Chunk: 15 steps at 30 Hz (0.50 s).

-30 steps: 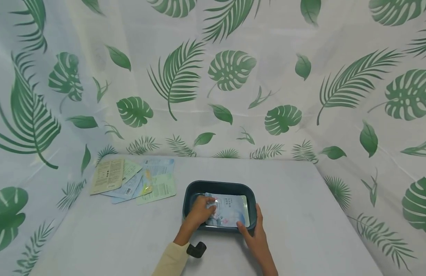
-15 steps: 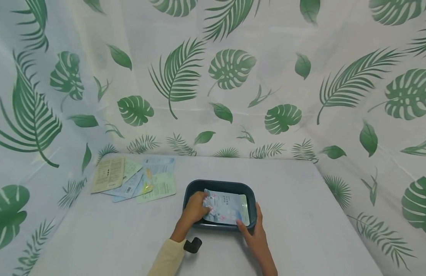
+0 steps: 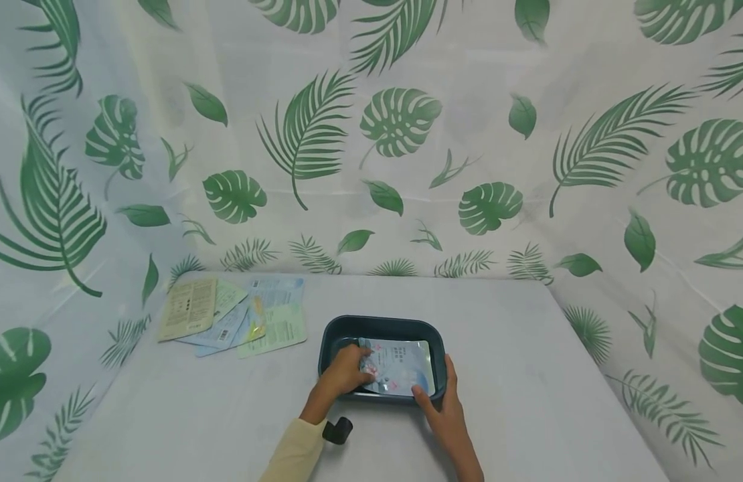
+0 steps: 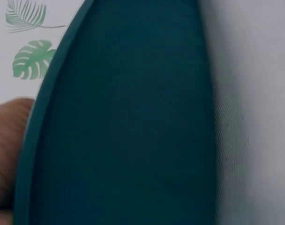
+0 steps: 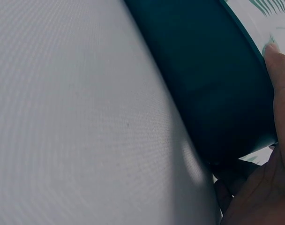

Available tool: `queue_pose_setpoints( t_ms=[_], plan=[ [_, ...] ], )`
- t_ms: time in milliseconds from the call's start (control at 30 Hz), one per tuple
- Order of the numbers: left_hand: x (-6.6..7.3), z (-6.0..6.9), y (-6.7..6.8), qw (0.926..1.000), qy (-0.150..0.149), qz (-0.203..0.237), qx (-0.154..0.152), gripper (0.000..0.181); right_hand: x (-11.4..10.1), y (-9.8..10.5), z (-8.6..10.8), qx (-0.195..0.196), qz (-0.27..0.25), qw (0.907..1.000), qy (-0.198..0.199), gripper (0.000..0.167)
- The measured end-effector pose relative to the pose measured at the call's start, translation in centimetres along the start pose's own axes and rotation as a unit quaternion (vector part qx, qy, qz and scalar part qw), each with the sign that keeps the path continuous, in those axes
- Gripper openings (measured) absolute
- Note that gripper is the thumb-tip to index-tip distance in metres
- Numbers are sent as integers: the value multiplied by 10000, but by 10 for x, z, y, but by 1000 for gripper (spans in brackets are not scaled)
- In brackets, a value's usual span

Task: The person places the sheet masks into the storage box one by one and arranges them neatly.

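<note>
A dark teal plastic tub (image 3: 380,328) stands in the middle of the table. Inside it lies a pale blue face mask packet (image 3: 401,365) with pink flowers, a greenish edge showing at its right. My left hand (image 3: 345,369) reaches over the tub's near left side and pinches the packet's left edge; some fingertips are hidden. At the near right corner, my right hand (image 3: 445,408) grips the tub, thumb at the rim and fingers along the outer wall. In the right wrist view, the right thumb (image 5: 281,70) lies at the tub's rim. The left wrist view mostly shows the tub's outer wall (image 4: 128,112).
Several flat packets (image 3: 233,318), beige, blue and green, overlap at the table's back left. A white cloth (image 3: 227,415) covers the table. Leaf-printed curtains (image 3: 335,134) enclose the back and both sides. A black wrist device (image 3: 338,430) sits at the left cuff.
Half a second ago the packet was shifted left and slightly raised at its left edge; now it sits lower and further right, the left hand moving with it. The right hand stays put.
</note>
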<state>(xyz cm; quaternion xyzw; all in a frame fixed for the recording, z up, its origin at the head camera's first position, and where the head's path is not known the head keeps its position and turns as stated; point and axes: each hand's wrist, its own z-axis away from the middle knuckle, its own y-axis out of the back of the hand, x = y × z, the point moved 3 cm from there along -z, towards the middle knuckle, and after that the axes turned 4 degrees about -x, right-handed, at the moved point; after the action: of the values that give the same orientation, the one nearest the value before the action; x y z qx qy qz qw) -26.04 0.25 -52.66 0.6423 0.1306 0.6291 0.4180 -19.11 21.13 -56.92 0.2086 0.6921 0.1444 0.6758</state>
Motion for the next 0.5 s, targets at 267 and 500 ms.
queue_pose_setpoints(
  t_ms=[267, 500],
  plan=[
    [4, 5, -4, 9976, -263, -544, -341, 78, -2, 0, 0, -49, 9, 10000, -13, 92],
    [6, 1, -6, 9950, -117, -926, -350, 68, -4, -1, -1, -54, 74, 9999, -96, 93]
  ],
)
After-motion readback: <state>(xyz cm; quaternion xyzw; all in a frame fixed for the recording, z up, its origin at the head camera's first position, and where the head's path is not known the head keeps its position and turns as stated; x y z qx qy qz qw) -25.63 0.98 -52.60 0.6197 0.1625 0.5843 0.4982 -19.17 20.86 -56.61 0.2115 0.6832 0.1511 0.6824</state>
